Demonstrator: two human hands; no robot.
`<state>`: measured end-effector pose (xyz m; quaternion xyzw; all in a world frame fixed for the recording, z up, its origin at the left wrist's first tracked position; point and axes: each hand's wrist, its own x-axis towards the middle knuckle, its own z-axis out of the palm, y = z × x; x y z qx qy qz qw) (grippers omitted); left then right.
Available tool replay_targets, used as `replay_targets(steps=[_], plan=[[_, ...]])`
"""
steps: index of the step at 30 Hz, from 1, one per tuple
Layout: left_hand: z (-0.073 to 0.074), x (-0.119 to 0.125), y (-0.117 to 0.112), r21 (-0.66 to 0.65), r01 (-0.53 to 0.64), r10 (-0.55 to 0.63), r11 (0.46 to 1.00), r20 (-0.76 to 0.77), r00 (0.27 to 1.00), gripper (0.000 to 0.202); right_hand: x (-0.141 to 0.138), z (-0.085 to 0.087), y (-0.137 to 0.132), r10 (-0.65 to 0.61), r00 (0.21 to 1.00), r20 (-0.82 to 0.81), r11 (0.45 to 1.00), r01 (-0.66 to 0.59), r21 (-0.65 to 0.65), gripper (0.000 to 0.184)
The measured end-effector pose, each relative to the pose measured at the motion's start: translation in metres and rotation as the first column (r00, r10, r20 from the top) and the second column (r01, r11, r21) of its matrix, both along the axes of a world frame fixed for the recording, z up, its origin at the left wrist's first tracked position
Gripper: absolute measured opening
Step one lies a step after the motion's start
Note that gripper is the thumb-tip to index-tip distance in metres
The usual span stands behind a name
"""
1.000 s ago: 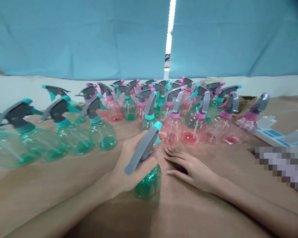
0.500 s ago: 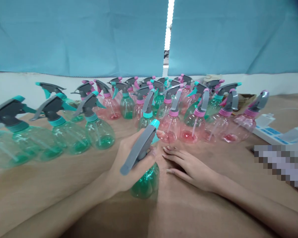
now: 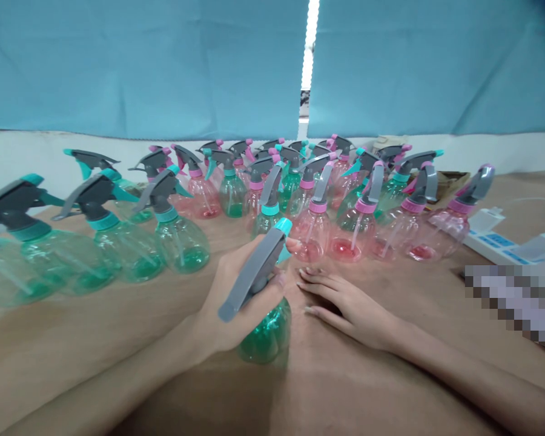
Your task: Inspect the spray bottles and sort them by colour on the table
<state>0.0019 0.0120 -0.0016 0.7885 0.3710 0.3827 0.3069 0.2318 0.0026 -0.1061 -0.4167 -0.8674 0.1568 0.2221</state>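
My left hand (image 3: 236, 297) is wrapped round the neck of a green spray bottle (image 3: 267, 339), whose grey head with a teal nozzle leans up toward the right. Part of the bottle's neck and trigger is hidden by my fingers. To its right, my right hand (image 3: 340, 303) lies palm down on the brown table (image 3: 345, 387), fingers stretched out and holding nothing. Just beyond the hands stand a green spray bottle with a teal collar (image 3: 269, 211) and a pink spray bottle (image 3: 311, 236).
On the left stands a row of green spray bottles (image 3: 181, 242). Several pink spray bottles (image 3: 345, 242) line the right, with mixed ones behind. A white pill-box-like case (image 3: 495, 242) lies at the right, near a blurred-out flat object (image 3: 518, 303). Blue curtains (image 3: 163, 66) hang behind.
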Motion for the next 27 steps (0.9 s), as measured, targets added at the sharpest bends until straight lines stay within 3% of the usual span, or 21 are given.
replay_targets(steps=[4,9,22,27], plan=[[0.0018,-0.0002,0.0002,-0.013,0.024,-0.024,1.0,-0.002,1.0,0.005,0.0002,-0.0004,0.0,-0.002,1.0,-0.024,1.0,0.002,0.007,0.044],[0.0013,-0.0012,0.001,-0.035,0.044,-0.044,0.998,0.006,0.999,0.016,0.0005,-0.0005,0.0001,0.004,1.0,-0.021,1.0,-0.004,0.008,0.045],[0.0012,-0.0011,0.0008,-0.017,0.023,-0.023,1.0,-0.024,0.999,0.008,0.0011,-0.0004,0.0009,0.015,1.0,0.01,1.0,-0.015,-0.003,0.048],[0.0028,-0.0038,0.0054,-0.047,0.032,-0.031,0.998,0.014,0.999,0.024,0.0012,-0.0007,0.0012,0.011,1.0,0.02,1.0,-0.011,-0.013,0.047]])
